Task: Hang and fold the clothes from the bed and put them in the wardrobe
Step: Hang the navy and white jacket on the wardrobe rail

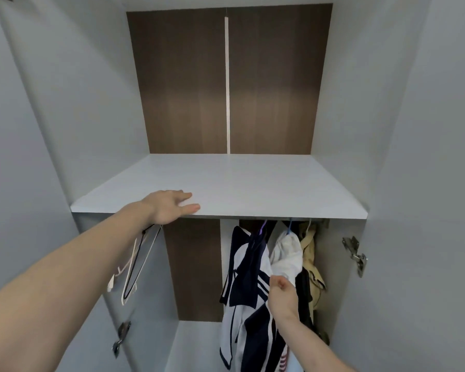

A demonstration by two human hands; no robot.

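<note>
Hanging rail [293,219] behind shelf [226,189]

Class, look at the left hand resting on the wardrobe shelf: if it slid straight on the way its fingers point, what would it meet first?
Nothing close by. The left hand points across the bare shelf, so it would probably reach the brown back panel first, though depth is hard to judge.

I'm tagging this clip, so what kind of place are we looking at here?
Most likely the inside of a bedroom wardrobe: clothes hang on hangers under a white shelf, and a door hinge sits on the side panel.
</note>
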